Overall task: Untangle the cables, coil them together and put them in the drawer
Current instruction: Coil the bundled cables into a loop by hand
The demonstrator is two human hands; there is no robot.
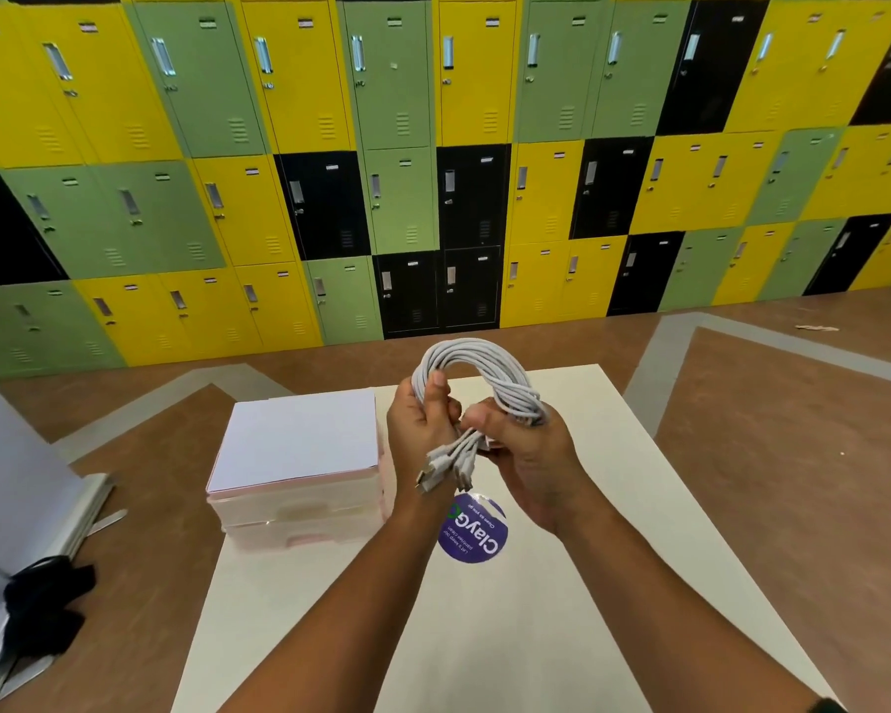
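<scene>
Both forearms reached toward twelve o'clock over the pale table. The left hand and right hand each curled tightly round the white cables, probably to pin the smooth loops into one arch, with stiff plug ends fanning downward. At nine o'clock of them sat the translucent plastic drawer unit, closed.

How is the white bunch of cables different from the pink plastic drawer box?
The white bunch of cables is held up in the air by the left hand and right hand; the pink plastic drawer box stands on the white table. The cables bend in a round loop; the box is square-cornered, and its drawers look shut. Both are pale-coloured.
</scene>
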